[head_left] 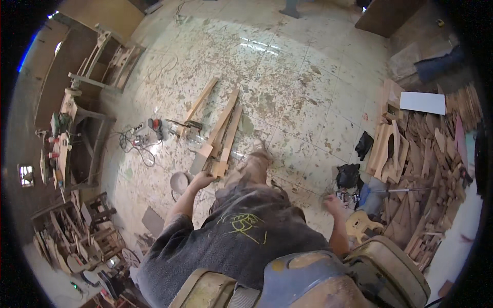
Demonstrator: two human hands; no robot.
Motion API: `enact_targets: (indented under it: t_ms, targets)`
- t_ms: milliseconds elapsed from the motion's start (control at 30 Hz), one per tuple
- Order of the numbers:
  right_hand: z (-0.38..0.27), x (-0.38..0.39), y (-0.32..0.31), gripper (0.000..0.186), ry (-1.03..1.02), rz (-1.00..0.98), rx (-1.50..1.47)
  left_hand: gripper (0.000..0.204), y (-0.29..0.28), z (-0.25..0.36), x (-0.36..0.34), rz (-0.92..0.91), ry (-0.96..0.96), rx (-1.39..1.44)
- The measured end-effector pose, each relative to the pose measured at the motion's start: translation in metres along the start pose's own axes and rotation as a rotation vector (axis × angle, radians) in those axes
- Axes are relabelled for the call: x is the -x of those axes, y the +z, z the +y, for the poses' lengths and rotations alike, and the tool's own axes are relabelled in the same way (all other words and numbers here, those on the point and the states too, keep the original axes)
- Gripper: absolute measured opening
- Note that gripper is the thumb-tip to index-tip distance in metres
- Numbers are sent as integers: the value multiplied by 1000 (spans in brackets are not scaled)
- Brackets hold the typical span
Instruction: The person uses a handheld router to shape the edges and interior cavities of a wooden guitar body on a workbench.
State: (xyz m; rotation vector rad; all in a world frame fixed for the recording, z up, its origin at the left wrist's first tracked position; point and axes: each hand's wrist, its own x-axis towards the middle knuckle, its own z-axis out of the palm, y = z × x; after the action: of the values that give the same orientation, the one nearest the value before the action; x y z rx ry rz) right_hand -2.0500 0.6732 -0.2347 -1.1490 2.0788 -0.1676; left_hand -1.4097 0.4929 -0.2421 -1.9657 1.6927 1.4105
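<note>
Several light wooden planks (224, 120) lie on the floor in front of me, their near ends close to my left side. My left hand (201, 180) is low beside these near ends, its fingers curled together; what they hold, if anything, is too small to tell. Just ahead of that hand are a grey flat piece (198, 163) and a small square wooden piece (205, 150). Out to my right, my right hand (333, 204) hangs with its fingers apart and nothing visible in it, near a cluttered heap of small items (349, 197).
Power tools (155, 124) with tangled cords lie left of the planks, near a round bowl (179, 182). Wood offcuts (411, 179) pile up at right, beside a yellowish cut-out board (361, 226). A workbench (90, 120) stands at left. Dark bags (348, 175) sit at right.
</note>
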Motion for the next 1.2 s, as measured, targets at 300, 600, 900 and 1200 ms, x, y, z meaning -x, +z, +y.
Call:
enact_targets:
  t_ms: [300,600,900,1200]
  targets:
    - [8,-1,0,13,152,-700,-360,31,-11,111,18,-610,56,103]
    - [8,-113,-77,12,174,-523,-354,33,-21,260,-92,-455,110,203]
    - [1,-317,-203,11,-22,-506,-171,35,0,367,-126,-297,26,368]
    - [-47,-422,-278,10,-149,-519,-54,38,12,401,-126,-305,-24,458]
